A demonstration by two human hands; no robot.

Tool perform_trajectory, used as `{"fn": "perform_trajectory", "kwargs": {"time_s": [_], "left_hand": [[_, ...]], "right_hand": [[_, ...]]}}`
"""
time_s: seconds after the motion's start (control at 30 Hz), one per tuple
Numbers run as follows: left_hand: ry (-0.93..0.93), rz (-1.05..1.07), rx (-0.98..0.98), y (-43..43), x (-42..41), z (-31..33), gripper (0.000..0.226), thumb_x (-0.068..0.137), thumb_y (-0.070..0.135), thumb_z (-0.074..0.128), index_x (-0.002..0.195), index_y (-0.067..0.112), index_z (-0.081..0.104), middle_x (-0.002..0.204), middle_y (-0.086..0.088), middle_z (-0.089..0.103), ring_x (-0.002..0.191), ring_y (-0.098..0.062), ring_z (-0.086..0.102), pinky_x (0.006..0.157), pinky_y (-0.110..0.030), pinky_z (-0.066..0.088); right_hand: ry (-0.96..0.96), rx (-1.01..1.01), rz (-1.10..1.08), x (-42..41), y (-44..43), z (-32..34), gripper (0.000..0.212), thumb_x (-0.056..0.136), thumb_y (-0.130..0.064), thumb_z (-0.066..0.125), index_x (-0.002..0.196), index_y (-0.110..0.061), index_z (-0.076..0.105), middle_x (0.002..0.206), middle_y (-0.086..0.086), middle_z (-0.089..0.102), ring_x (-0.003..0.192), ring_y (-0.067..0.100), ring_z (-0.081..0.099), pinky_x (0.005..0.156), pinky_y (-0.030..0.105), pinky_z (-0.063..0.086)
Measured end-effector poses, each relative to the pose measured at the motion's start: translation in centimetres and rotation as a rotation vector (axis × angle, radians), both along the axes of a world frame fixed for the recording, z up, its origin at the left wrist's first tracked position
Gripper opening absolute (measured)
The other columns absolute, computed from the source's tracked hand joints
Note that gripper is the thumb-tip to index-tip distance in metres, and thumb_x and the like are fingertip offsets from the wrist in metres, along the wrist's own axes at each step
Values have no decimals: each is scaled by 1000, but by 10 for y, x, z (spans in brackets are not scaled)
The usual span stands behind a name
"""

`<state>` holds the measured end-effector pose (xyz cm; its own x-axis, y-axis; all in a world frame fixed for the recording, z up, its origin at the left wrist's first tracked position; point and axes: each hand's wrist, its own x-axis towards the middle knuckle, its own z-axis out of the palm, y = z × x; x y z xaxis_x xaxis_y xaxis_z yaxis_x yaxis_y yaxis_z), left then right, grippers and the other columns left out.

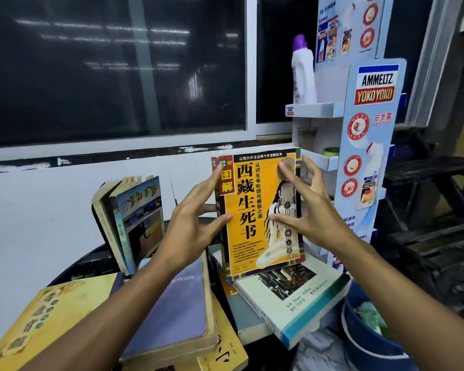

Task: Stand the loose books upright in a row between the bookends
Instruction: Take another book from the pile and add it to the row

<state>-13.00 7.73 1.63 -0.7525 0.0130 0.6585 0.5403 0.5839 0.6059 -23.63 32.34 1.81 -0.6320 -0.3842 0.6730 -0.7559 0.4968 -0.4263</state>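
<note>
Right, from the head camera: the orange book [260, 212] stands upright at centre frame, its foot resting on the white book [292, 293] that lies flat at lower right. The left hand [196, 226] has thumb and fingertips spread along the spine edge, the right hand [303, 210] has its fingers fanned open against the cover and the far edge; neither is closed round it, more steadying it between open hands. Whether the right fingertips all touch I cannot tell.

Left of centre two thin books [134, 223] lean upright against something dark, likely a bookend, though I cannot make it out properly. Flat ones lie in the lower left: a yellow book [38, 328] and a purple book [177, 311] stacked over others.

To do this well, I'd say take a firmer pinch on both long edges before lifting, since open palms let a tall paperback tip. Carry it left to the leaning pair and set its foot on the table itself, not on the flat stack, spine facing out like the rest. Press it snug against its neighbours so they straighten too. The display stand [370, 145] stands just beside the right hand, at the right of frame, so mind the elbow there
</note>
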Motion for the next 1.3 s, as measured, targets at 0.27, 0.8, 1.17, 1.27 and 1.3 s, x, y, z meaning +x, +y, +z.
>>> {"fn": "perform_trajectory", "kwargs": {"time_s": [0.27,0.8,1.17,1.27,1.3], "left_hand": [[-71,-109,179,7,10,-16,76,91,5,70,153,34,37,138,27,58,122,-7,63,87,-39,62],[-146,-232,-11,90,11,-26,109,77,40,86,151,63,9,163,29,11,149,4,19,113,-22,37],[-106,-261,103,110,8,-31,108,81,31,85,154,58,10,158,36,16,150,0,22,114,-49,43],[-102,-262,132,100,11,-27,106,81,31,85,152,60,12,161,33,15,151,-2,21,111,-44,46],[-104,-268,155,94,13,-24,104,82,30,84,152,60,14,161,33,16,150,-2,23,108,-39,50]], "right_hand": [[71,-55,96,67,-21,26,88,84,-49,72,156,-44,21,153,-8,25,142,5,29,110,28,32],[82,-190,-31,99,8,46,52,87,-27,76,129,-32,46,104,-24,61,100,-12,58,79,3,44],[157,-241,-88,101,9,49,48,87,-18,77,130,-22,57,103,-6,73,94,4,69,84,28,58],[190,-264,-84,101,-2,54,47,87,-17,77,130,-20,58,100,-12,70,93,2,69,85,23,57],[197,-276,-75,102,-8,57,47,87,-17,77,130,-20,58,99,-12,70,93,1,69,85,22,57]]}}
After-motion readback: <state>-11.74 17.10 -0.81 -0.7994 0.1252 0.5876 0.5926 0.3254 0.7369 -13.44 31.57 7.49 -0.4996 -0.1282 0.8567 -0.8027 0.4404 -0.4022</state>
